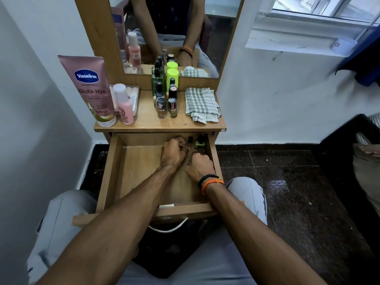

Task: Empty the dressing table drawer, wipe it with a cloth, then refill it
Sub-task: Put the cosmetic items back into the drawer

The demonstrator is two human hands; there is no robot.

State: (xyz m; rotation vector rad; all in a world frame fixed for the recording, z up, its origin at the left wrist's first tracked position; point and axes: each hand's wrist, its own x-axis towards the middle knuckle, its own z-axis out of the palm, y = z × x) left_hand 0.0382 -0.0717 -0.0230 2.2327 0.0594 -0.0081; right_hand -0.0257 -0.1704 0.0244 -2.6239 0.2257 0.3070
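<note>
A: Head view first: where are the hands?
B: Both are inside the open drawer (115,173), at its far right corner. The left hand (173,154) is curled nearly into a fist, fingers bunched at a small dark-capped bottle (190,140); whether it actually grips that bottle I cannot tell.
A: And the other?
B: The right hand (200,166) lies just near of it, knuckles up, fingers folded under. What, if anything, it holds is hidden. A black band and orange threads (211,183) circle that wrist.
A: Anything else in the drawer?
B: A green bottle with a black cap (199,142) stands against the far right wall, just beside the left fingers. The rest of the drawer floor shows bare wood. The drawer is pulled out over the person's lap, with a curved metal handle (170,228) on its near front.
A: And on the desk?
B: On the desk (148,120), at the right, a checked cloth (200,103) lies folded. In the middle stands a cluster of nail polish bottles (166,103), with two lime-capped bottles (172,76) and a green glass bottle (157,81) behind them. At the left a pink Vaseline tube (92,89) stands cap down, a small pink bottle (124,105) beside it, before a clear box (134,95).
A: Behind?
B: A mirror (174,33) reflecting the arms and bottles.
</note>
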